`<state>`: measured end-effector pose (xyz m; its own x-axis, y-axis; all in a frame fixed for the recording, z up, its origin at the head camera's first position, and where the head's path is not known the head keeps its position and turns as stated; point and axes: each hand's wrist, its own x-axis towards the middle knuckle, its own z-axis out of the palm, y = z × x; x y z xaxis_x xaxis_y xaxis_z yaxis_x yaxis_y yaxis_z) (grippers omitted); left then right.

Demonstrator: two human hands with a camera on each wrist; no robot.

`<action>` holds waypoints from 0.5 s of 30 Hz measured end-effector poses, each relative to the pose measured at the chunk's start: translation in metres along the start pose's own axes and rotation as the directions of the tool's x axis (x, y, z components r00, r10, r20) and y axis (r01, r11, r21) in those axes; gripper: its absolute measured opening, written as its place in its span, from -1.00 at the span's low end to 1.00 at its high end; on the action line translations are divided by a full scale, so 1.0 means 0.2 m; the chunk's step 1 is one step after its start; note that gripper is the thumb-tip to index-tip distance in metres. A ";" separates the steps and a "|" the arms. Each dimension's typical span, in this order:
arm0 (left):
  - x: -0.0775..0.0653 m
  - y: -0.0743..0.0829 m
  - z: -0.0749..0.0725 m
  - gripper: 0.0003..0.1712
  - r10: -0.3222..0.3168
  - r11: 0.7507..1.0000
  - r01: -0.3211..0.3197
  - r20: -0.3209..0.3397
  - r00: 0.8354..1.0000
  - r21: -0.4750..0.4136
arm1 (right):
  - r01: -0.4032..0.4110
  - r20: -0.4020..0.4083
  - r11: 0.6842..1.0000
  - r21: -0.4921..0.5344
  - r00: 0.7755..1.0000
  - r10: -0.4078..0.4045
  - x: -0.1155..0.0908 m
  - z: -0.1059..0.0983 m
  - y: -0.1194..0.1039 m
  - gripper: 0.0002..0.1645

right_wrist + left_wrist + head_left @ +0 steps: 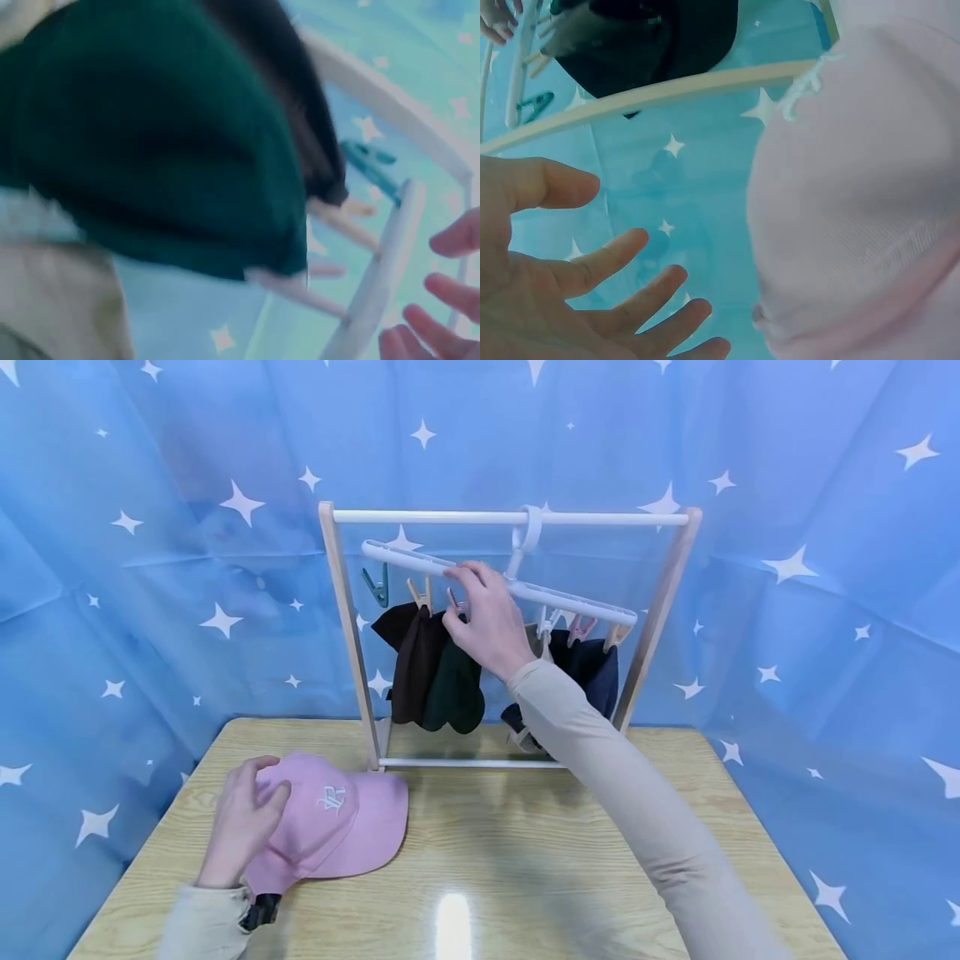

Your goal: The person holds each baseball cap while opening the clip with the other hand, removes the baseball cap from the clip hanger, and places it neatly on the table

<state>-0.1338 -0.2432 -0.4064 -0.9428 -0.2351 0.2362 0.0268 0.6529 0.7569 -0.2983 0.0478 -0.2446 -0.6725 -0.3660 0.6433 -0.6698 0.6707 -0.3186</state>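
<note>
A pink baseball cap [311,818] with a pale letter on its front lies on the table's left, its brim to the right. Over its left side is my left hand [246,814]; the left wrist view shows the fingers spread and apart from the cap [855,195]. A white clip hanger [577,602] hangs tilted on a rack, lower on the right. My right hand [491,618] is at its left half, with loosely bent fingers [450,296] beside the bar. Clothespins hold a dark brown cap [415,668], a dark green cap [454,689] and a navy cap [592,672].
The wooden rack [345,627] with its white top rail [435,517] stands at the back of the wood-grain table [450,835]. A green clothespin [377,585] at the hanger's left end holds nothing. Blue star-patterned curtain [187,527] surrounds the table.
</note>
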 end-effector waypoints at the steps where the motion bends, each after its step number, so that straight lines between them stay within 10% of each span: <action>1: 0.00 0.01 0.01 -0.54 0.022 1.000 -0.022 -0.002 1.000 0.000 | 0.020 0.006 0.999 -0.044 1.000 -0.020 0.02 -0.01 0.01 -0.49; 10: -0.01 0.09 0.06 -0.54 0.159 0.987 -0.159 0.005 0.987 0.017 | 0.095 0.282 0.934 -0.345 0.959 0.007 0.11 -0.01 0.06 -0.17; 15: 0.00 0.13 0.09 -0.50 0.202 0.979 -0.203 0.034 0.979 0.018 | 0.147 0.241 0.897 -0.417 0.969 -0.047 0.08 0.02 0.08 -0.21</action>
<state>-0.1396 -0.2132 -0.3976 -0.9285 -0.0736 0.3639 0.2117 0.7002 0.6819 -0.3207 0.0495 -0.2413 -0.6966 -0.5417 0.4705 -0.5684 0.8168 0.0990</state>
